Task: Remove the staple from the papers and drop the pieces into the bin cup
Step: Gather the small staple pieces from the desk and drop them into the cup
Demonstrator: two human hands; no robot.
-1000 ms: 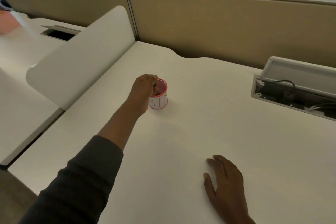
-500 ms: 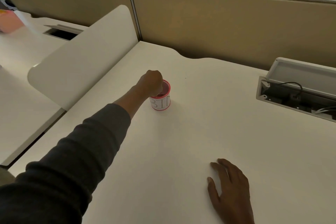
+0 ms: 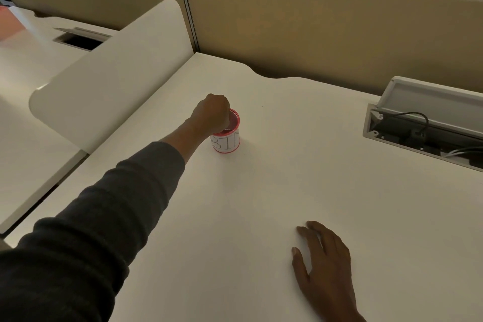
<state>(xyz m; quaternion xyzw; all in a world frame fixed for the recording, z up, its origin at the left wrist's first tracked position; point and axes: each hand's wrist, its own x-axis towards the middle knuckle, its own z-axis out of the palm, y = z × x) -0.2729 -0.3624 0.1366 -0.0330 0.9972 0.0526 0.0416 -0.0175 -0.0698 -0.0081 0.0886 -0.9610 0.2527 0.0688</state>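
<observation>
The bin cup (image 3: 228,141) is a small white cup with a red rim and "BIN" written on its side. It stands upright near the middle of the white desk (image 3: 300,178). My left hand (image 3: 212,114) hovers over the cup's left rim with its fingers curled downward. The fingertips are hidden behind the back of the hand, so I cannot see whether they pinch anything. My right hand (image 3: 325,266) lies flat on the desk near the front edge, fingers spread, holding nothing. I cannot make out any papers or a staple.
A curved white divider panel (image 3: 112,81) rises left of the cup. An open cable tray (image 3: 423,136) with wires sits in the desk at the right. Tan partition walls (image 3: 326,26) close off the back.
My left hand has shifted from the cup's left side to over its rim, and the fingers have curled tighter. My right hand has stayed flat on the desk.
</observation>
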